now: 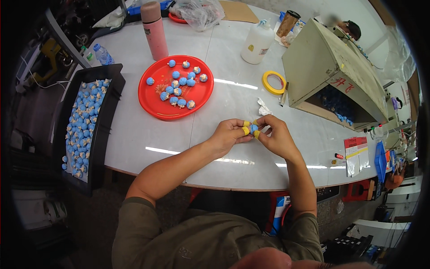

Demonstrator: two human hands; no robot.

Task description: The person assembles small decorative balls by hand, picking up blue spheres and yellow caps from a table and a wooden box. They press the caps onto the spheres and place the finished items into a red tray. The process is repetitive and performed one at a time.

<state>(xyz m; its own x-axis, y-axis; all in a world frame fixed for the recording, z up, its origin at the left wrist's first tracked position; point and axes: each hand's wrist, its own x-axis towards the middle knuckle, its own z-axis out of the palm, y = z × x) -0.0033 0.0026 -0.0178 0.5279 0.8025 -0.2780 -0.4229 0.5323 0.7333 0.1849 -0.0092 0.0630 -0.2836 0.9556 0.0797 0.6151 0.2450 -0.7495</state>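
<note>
Between the fingertips of both hands sits a small blue ball-shaped piece (pixel 253 129), partly covered by the fingers. My left hand (pixel 230 133) pinches it from the left, and my right hand (pixel 275 136) grips it from the right. Yellow tape wraps the thumb and a fingertip on each hand. To the left of my hands lies a round red plate (pixel 148 101) with several similar blue pieces on it, each with a pale, cream-coloured part. Just beyond my fingers is a crumpled white tissue (pixel 264 107).
A long black tray (pixel 117 83) full of blue pieces stands at the left edge. Behind the plate is a pink flask (pixel 155 36). A white bottle (pixel 258 44), yellow tape roll (pixel 273 82) and open-fronted metal box (pixel 331 67) stand further right. Another person's head (pixel 351 29) shows behind the box.
</note>
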